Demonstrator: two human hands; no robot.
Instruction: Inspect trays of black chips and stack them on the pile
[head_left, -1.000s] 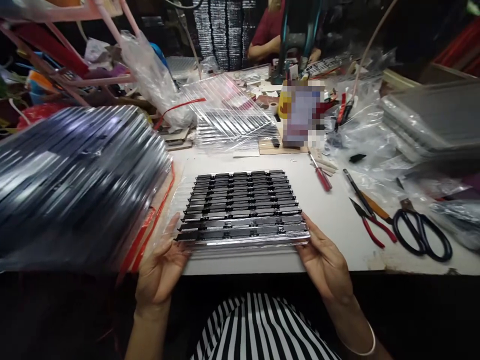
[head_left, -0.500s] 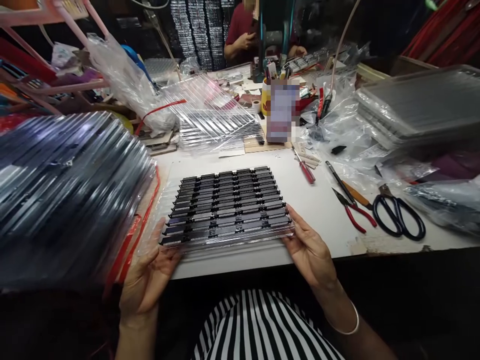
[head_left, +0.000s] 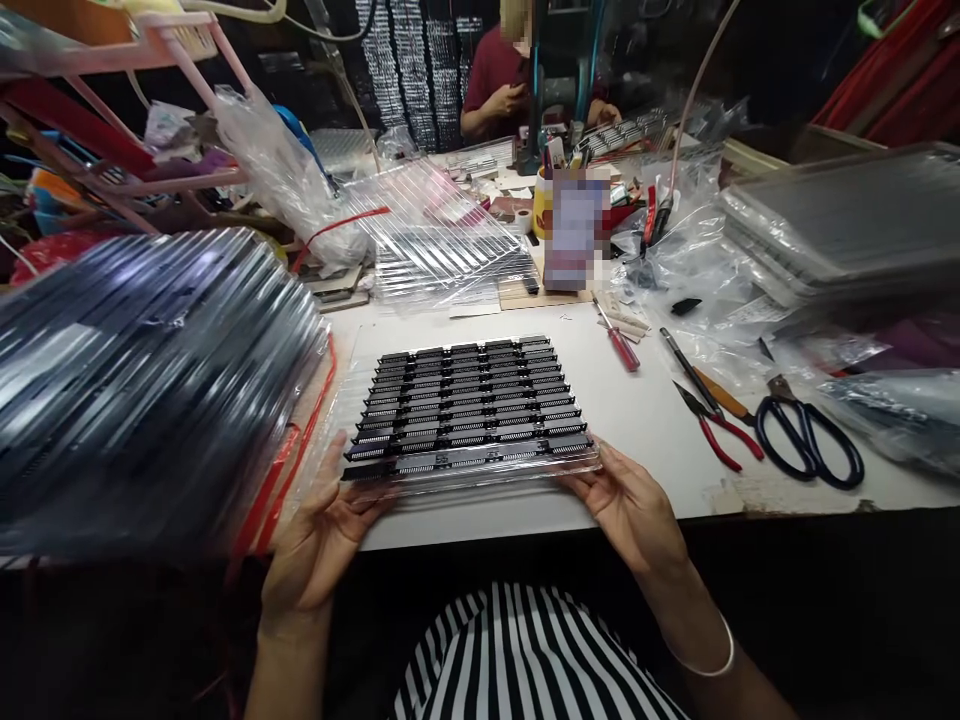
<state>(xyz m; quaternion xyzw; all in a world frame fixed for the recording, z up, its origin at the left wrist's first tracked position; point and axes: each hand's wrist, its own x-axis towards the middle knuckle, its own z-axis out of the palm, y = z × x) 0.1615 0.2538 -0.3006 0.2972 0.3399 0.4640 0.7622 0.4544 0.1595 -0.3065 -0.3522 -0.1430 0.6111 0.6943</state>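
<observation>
A clear plastic tray (head_left: 469,480) filled with rows of black toothed connector parts (head_left: 469,400) lies on the white table (head_left: 645,420) in front of me. My left hand (head_left: 319,545) grips its near left corner, thumb on top. At the near right corner my right hand (head_left: 634,510) holds the tray edge, with a bangle on that wrist.
A large bagged stack of dark trays (head_left: 142,380) fills the left. Empty clear trays (head_left: 442,235) lie behind. A red screwdriver (head_left: 619,340), red pliers (head_left: 712,425) and black scissors (head_left: 810,435) lie at right, near stacked grey trays (head_left: 847,225). Another person (head_left: 502,80) works at the back.
The view shifted slightly. Both hands keep hold of the tray's near corners; the tray stays in about the same place on the table.
</observation>
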